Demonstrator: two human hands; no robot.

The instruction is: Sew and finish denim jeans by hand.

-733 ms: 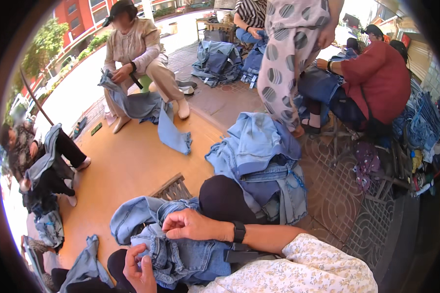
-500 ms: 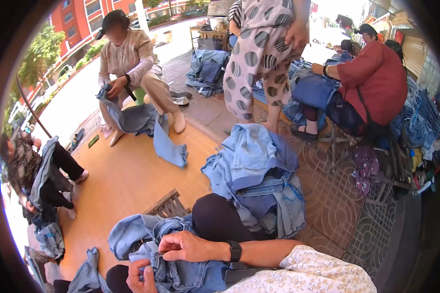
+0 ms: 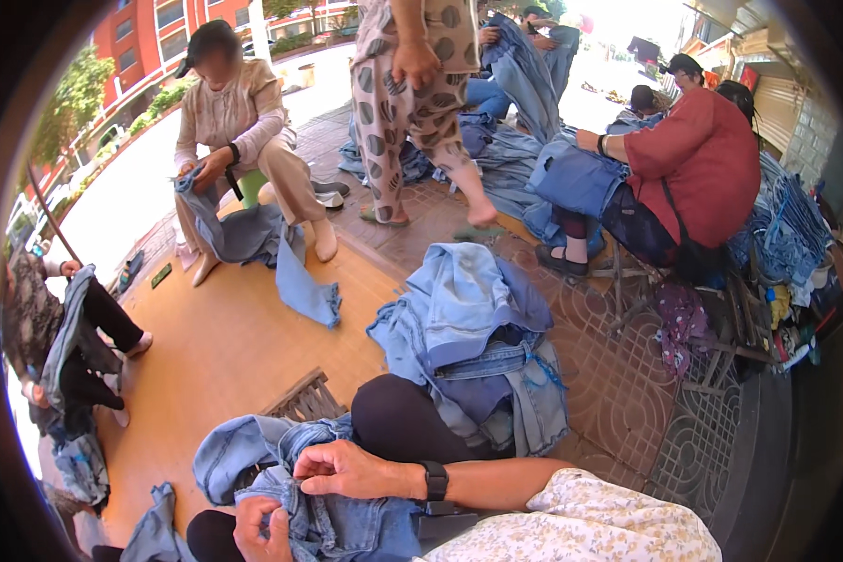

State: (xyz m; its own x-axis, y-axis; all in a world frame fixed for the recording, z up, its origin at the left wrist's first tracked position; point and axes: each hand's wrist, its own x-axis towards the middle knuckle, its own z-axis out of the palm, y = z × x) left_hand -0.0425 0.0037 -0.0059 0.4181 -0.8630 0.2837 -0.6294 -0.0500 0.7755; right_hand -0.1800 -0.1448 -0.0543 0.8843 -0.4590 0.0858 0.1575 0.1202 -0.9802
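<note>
Across my lap lies a light-blue pair of jeans [image 3: 365, 529], bunched up with its waistband uppermost. My left hand [image 3: 262, 529] is closed at the near edge of the jeans, its thumb and fingers pinching the denim. Just above, my right hand [image 3: 347, 468] has fingers and thumb drawn together in a pinch over the waistband. Whatever is between those fingertips is too small to make out. A black band [image 3: 436, 480] circles my right wrist. Beside my knee sits a heap of folded jeans [image 3: 473, 309], light blue with darker pieces under it.
A slatted wooden stool [image 3: 304, 397] stands beyond my lap on a tan board [image 3: 225, 347]. Seated people work on denim at the far left [image 3: 61, 328], ahead [image 3: 239, 131] and at the right [image 3: 693, 169]. A person in dotted trousers [image 3: 384, 122] stands beyond the heap.
The person in dotted trousers has stepped left, uncovering denim and people behind. The whole view has shifted slightly. My hands stay at the waistband, with little change in their grip.
</note>
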